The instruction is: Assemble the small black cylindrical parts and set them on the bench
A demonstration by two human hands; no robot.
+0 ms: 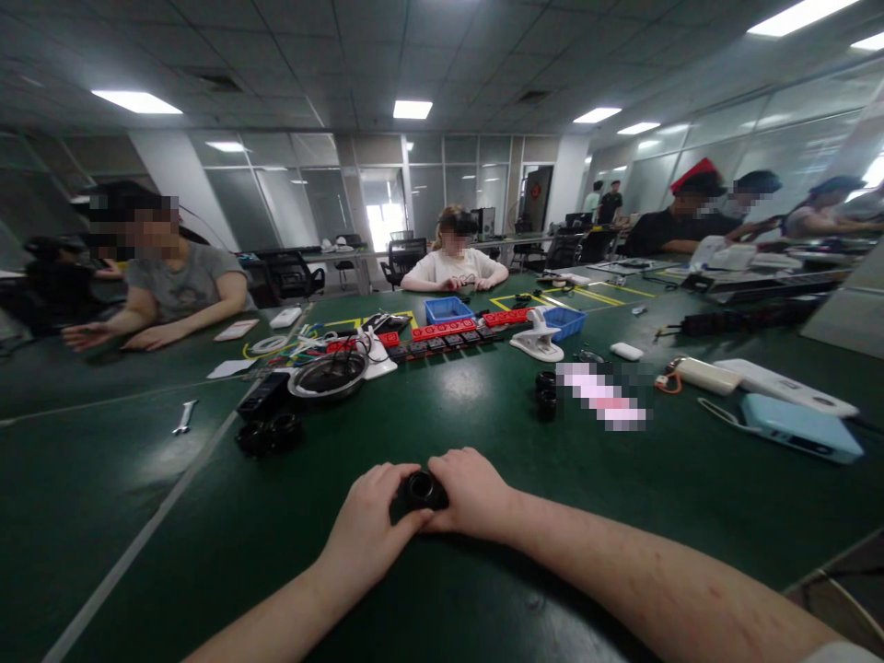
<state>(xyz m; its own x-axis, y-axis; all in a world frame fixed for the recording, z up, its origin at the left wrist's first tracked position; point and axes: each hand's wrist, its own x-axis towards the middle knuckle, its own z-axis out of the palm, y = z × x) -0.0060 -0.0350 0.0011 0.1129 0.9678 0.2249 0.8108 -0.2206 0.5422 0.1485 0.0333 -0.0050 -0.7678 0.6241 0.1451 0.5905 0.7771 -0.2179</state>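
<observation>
A small black ring-shaped part [422, 490] with a round opening on top is held between both hands, low over the green table [442, 405]. My left hand [369, 516] grips its left side, with fingers behind and thumb in front. From the right, my right hand [473, 493] wraps round the other side, and its fingers hide part of the piece. Similar black parts [547, 396] stand beyond the right hand, and more black parts [269, 435] lie farther left on the table.
A metal bowl [328, 376], a wrench [185, 417] and a black box [263, 396] lie to the left. Red and black strips [444, 330], blue bins [447, 309] and a white clamp [539, 341] are farther back. A light blue device [801, 426] is at right. People sit around the table.
</observation>
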